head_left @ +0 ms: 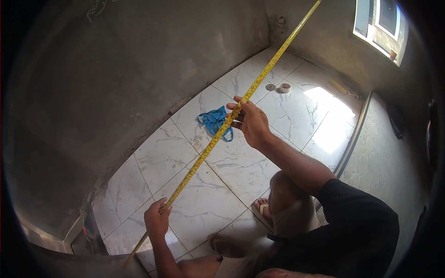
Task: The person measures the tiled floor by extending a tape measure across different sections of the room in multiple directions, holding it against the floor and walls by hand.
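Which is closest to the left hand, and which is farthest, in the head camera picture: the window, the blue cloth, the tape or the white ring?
From the left hand:
1. Tape: held in it.
2. Blue cloth: on the floor, near the wall.
3. White ring: farther along the floor.
4. Window: top right.

Smooth tape measure (200,160), glossy tiles (199,199)

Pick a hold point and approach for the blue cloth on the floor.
Probably the strap loop of the blue cloth, pinched from above on the person's side: it sticks out of the crumpled bundle, right of the yellow measuring tape in view.
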The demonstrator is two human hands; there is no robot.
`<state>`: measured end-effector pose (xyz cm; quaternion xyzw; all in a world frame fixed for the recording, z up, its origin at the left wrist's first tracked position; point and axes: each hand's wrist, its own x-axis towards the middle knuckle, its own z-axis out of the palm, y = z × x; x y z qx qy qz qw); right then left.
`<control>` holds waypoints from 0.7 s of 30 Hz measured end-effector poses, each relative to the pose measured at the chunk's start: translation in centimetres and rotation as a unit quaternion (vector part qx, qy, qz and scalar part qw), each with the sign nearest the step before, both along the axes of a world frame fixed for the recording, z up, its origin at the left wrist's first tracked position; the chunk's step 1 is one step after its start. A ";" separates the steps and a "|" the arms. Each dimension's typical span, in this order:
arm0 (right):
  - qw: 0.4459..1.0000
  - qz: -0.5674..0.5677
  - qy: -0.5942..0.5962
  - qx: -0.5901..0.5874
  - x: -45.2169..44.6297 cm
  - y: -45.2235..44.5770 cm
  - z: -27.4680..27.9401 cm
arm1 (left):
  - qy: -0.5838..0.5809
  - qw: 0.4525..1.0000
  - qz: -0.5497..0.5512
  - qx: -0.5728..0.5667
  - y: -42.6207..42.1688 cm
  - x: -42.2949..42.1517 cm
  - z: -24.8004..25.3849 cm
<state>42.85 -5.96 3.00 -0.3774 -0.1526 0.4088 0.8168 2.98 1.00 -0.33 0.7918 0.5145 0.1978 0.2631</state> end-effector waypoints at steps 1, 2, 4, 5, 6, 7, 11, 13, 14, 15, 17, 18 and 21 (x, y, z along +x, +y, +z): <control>1.000 -0.013 0.008 0.001 0.0 -0.2 0.3 | -0.002 1.000 -0.002 0.010 0.1 0.0 -0.1; 1.000 -0.019 0.002 0.003 0.1 -0.3 0.3 | -0.005 1.000 -0.004 0.020 0.1 0.2 -0.2; 0.999 -0.030 -0.010 0.005 0.4 -0.4 0.2 | -0.009 0.999 -0.007 0.040 0.1 0.5 -0.2; 0.999 -0.030 -0.024 -0.006 0.6 -0.3 0.0 | -0.008 0.998 -0.009 0.054 0.3 0.6 -0.4; 0.999 -0.030 -0.038 -0.018 0.9 -0.3 -0.3 | -0.006 0.998 -0.010 0.068 0.4 0.6 -0.7; 0.998 -0.030 -0.051 -0.030 1.1 -0.3 -0.5 | -0.005 0.997 -0.012 0.082 0.6 0.7 -0.8; 0.997 -0.048 -0.052 -0.015 1.3 -0.4 -0.8 | -0.016 0.995 0.003 0.095 0.8 0.8 -0.9; 0.997 -0.066 -0.043 0.004 1.4 -0.3 -0.8 | -0.020 0.992 -0.004 0.122 0.8 0.8 -1.0; 0.997 -0.069 -0.039 0.012 1.5 -0.3 -0.8 | -0.017 0.989 -0.009 0.144 0.9 0.8 -1.0; 0.997 -0.073 -0.034 0.020 1.7 -0.3 -0.8 | -0.013 0.986 -0.015 0.167 0.9 0.8 -1.1; 0.997 -0.074 -0.026 0.027 1.9 -0.3 -1.0 | -0.020 0.982 -0.019 0.185 0.8 0.6 -1.5; 0.997 -0.073 -0.025 0.028 2.0 -0.3 -1.1 | -0.032 0.982 -0.019 0.183 0.9 0.5 -1.7; 0.997 -0.063 -0.023 0.037 1.9 -0.1 -1.3 | -0.096 0.994 0.018 0.056 1.4 0.8 -2.8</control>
